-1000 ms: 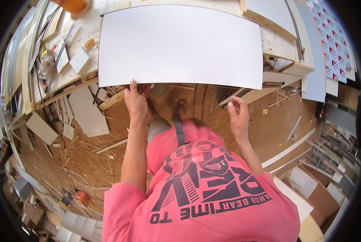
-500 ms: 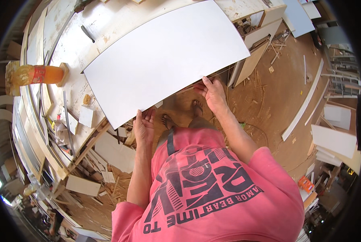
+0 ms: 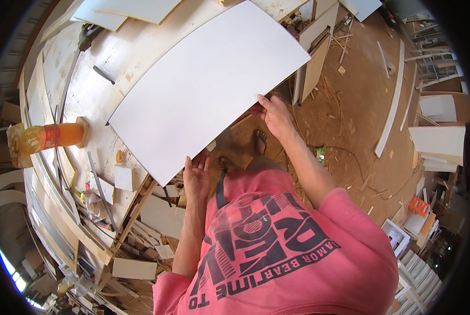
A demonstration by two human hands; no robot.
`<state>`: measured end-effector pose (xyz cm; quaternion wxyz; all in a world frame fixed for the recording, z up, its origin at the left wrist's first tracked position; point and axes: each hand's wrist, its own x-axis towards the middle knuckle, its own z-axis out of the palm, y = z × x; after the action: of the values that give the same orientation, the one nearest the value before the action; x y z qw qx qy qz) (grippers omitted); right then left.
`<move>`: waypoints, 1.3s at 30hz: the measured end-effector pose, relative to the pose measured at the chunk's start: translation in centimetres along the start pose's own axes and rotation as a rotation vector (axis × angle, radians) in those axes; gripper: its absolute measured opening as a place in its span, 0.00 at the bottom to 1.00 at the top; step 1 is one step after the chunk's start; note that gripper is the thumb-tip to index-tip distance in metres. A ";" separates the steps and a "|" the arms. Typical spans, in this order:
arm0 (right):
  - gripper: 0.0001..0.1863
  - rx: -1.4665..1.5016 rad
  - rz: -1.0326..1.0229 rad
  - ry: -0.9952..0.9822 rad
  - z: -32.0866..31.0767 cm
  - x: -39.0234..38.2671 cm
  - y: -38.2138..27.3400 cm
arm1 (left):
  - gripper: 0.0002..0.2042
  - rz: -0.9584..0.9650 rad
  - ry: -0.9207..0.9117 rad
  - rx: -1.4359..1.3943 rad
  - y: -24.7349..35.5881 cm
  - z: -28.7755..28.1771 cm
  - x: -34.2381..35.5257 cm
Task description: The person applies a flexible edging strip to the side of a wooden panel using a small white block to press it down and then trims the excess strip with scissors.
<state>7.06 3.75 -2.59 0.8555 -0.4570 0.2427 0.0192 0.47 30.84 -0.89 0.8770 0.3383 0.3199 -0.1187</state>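
Note:
A large white rectangular panel (image 3: pixel 203 86) lies slanted across the near part of the worn bench. My left hand (image 3: pixel 196 176) is at the panel's near edge toward its left corner, thumb at the edge and fingers curled up underneath. My right hand (image 3: pixel 272 115) grips the same edge farther right, thumb on the face and the other fingers partly hidden below. Under the panel, my sandalled feet (image 3: pixel 258 142) show on the dusty floor.
The bench (image 3: pixel 82 79) carries a bottle of orange liquid (image 3: pixel 61 135), a dark tool (image 3: pixel 88 37), boards and long strips. Offcuts (image 3: pixel 156 212) litter the lower left floor. Leaning panels (image 3: pixel 316 63) stand beside the bench; stacked boards (image 3: pixel 437 142) and an orange box (image 3: pixel 419 206) are at right.
A second ago my right hand was off the panel; now it holds the edge. The view has swung, so the panel appears more slanted and the bottle has come further into view.

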 end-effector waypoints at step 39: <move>0.21 0.131 -0.047 0.313 -7.7 6.8 -8.3 | 0.31 0.860 -0.066 2.243 0.2 20.2 13.1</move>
<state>12.11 -8.47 -2.75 0.8354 -0.4032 0.3629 -0.0881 20.32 17.58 2.27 0.0699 0.9892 -0.1232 -0.0373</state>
